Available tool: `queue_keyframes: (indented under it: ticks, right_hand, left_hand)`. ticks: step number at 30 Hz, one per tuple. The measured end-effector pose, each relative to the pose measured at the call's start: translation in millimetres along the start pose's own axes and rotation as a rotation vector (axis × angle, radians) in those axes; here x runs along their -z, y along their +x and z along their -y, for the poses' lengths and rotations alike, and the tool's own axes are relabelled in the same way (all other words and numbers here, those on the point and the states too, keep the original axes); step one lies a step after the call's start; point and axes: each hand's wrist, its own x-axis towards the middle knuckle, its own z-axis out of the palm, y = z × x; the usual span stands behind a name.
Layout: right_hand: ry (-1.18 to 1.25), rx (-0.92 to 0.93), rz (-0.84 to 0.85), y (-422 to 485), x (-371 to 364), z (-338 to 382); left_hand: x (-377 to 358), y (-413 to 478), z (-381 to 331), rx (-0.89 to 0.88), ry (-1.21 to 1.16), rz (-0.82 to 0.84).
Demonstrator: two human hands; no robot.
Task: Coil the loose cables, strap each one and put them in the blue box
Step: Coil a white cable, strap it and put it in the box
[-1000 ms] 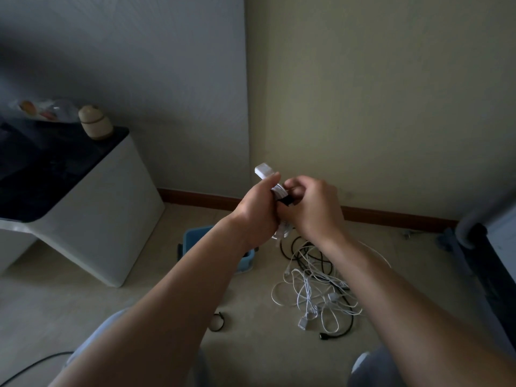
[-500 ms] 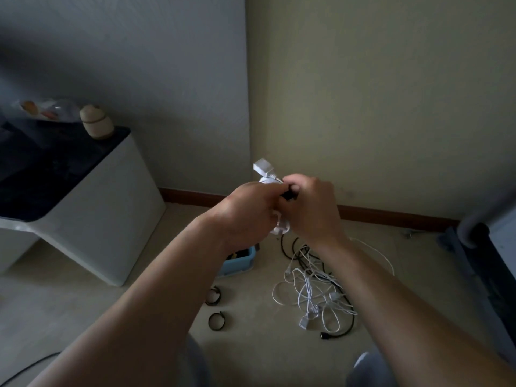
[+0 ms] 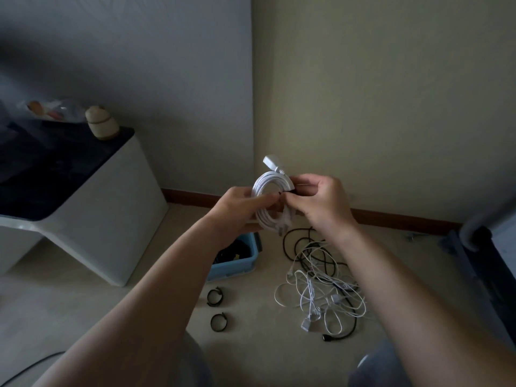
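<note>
A coiled white cable (image 3: 265, 191) with a white plug sticking up is held in the air between both hands. My left hand (image 3: 237, 210) grips the coil's left side and pinches a black strap (image 3: 290, 193) at its middle. My right hand (image 3: 321, 205) holds the coil's right side and the strap's other end. Below, on the floor, the blue box (image 3: 237, 265) holds dark cables and is partly hidden by my left forearm. A tangle of loose white and black cables (image 3: 321, 286) lies to its right. Two black strap loops (image 3: 216, 308) lie on the floor near the box.
A white cabinet with a dark top (image 3: 83, 208) stands at the left, with a small jar (image 3: 102, 125) on it. The room corner and a brown skirting board are just behind. Dark furniture (image 3: 488, 261) fills the right edge. A black cable (image 3: 30, 367) crosses the bottom left floor.
My hands have drawn slightly apart and turned, so the white coil now shows as an open ring. The black strap is pulled across it. The view tilted down a little.
</note>
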Motion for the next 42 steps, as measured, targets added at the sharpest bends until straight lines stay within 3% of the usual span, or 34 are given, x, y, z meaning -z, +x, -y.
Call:
queue_keyframes:
  ticks: [4, 17, 30, 34, 38, 42]
  right_hand:
    - [0.021, -0.048, 0.0, 4.0, 0.9, -5.7]
    - [0.185, -0.181, 0.115, 7.5, 8.1, -16.0]
    - [0.117, -0.144, 0.151, 10.2, 4.5, -21.4]
    - [0.102, -0.217, 0.188, 9.9, -4.7, -27.5]
    - [0.008, -0.279, 0.2, 9.0, -13.5, -41.5]
    - [-0.017, -0.341, 0.207, 14.7, -25.7, -52.9]
  left_hand:
    - [0.1, 5.5, 3.8, -0.055, -0.051, -0.015]
    - [-5.2, 10.2, 9.1, -0.007, -0.087, -0.056]
    - [1.6, 14.0, 12.0, 0.03, -0.151, -0.06]
    - [0.1, 17.3, 16.5, 0.043, -0.168, -0.087]
    - [-5.0, 26.0, 31.2, 0.064, -0.113, -0.1]
    - [5.0, 33.2, 54.0, 0.044, 0.098, -0.065]
